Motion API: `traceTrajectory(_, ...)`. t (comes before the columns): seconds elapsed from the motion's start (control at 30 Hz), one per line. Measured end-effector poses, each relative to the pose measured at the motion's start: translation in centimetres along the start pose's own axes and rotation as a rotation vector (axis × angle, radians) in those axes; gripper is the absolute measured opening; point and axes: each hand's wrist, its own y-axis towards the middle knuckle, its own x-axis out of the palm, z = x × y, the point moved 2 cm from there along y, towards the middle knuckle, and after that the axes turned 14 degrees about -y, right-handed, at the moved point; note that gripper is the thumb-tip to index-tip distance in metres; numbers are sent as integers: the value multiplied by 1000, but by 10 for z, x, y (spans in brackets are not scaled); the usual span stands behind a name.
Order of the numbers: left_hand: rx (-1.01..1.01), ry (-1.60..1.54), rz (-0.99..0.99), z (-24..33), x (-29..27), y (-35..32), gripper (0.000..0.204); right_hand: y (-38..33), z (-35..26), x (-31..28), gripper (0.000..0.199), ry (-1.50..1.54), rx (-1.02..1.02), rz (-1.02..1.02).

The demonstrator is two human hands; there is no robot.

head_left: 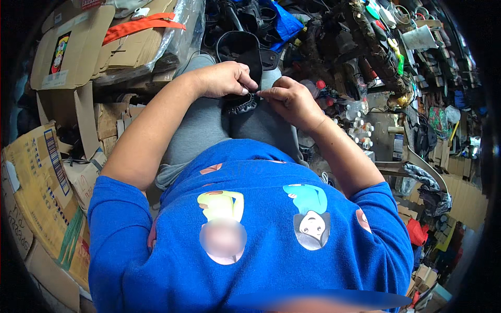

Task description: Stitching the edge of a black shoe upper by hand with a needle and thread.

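Over my lap, my left hand (225, 79) is closed on a black leather-like piece (244, 51). The piece has a broad rounded upper part and a gathered, puckered edge (243, 107) below my fingers. Its exact kind I cannot make out. My right hand (293, 103) comes in from the right, thumb and forefinger pinched together right beside the piece's edge and close to my left fingertips. Whatever lies in that pinch is too small to tell. Both hands are above my grey trousers (195, 120).
Opened cardboard boxes (73, 49) and flat cardboard with an orange-red strap (141, 28) stand at the left. Ahead lie dark items and a blue plastic bag (284, 23). Small bottles (360, 130) cluster to the right, near racks crowded with tools (391, 47).
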Motion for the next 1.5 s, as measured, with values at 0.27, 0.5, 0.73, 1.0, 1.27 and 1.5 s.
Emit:
traceTrajectory(0.27,55,172,16,5,2,1,30,32,-36,-22,13,-522,-208,-259)
traceTrajectory(0.5,104,229,197,-3,-8,12,22,35,-8,-10,12,-278,-134,-169)
traceTrajectory(0.73,200,260,432,-15,6,3,20,34,2,16,16,-91,-76,-43)
traceTrajectory(1.0,-124,230,589,18,37,-96,31,-18,47,-12,22,957,427,-336)
traceTrajectory(1.27,119,-344,981,-9,-20,-111,24,-51,86,-41,37,1385,302,-153)
traceTrajectory(1.5,473,-1525,446,-1,0,-59,35,-40,45,-2,34,-379,266,-423)
